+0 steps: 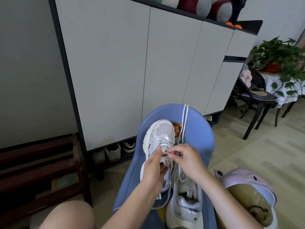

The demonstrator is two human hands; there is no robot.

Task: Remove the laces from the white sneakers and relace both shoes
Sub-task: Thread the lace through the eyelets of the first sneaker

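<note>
A blue chair point(203, 146) fills the lower middle of the view, and both white sneakers lie on its seat. The laced sneaker point(160, 134) points its toe toward twelve o'clock; the second sneaker point(184, 210) sits just beside it at about five o'clock, heel toward the camera, its tongue loose. A loose lace point(184, 119), doubled over, runs from the laced sneaker's right side up toward twelve o'clock and over the chair's far edge.

The left hand point(154, 167) grips the laced sneaker at its middle, fingers curled under the side and thumb pressed on top of the lacing. The right hand point(184, 156) comes in from four o'clock with its fingers bent, thumb and forefinger pinching what looks like a strand of lace at the eyelets, though the strand itself is too small to make out surely.

At three o'clock of the second sneaker sits a pink stool point(247, 182). A tall grey cabinet point(125, 63) stands at twelve o'clock, shoes point(113, 152) tucked beneath it, and a potted plant point(279, 55) rests on a table at two o'clock.
</note>
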